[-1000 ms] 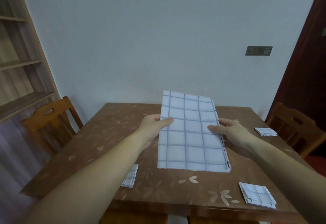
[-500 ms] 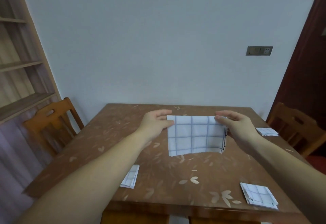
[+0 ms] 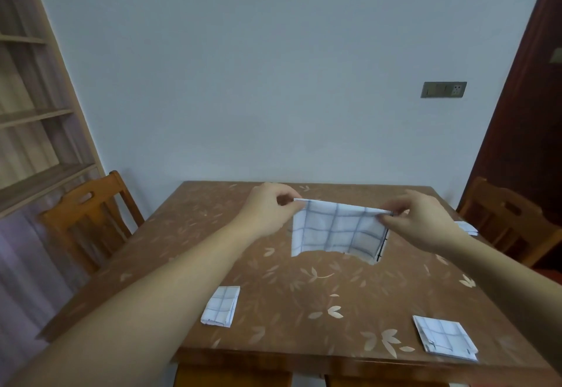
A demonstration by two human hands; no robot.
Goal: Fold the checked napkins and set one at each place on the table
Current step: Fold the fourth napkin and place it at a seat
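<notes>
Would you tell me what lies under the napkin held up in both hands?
Under the held napkin only the leaf-patterned table shows; the patch behind the cloth is covered.

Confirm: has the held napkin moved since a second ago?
Yes. The held napkin shortened; its lower edge drew back from the table front, toward the wall.
</notes>
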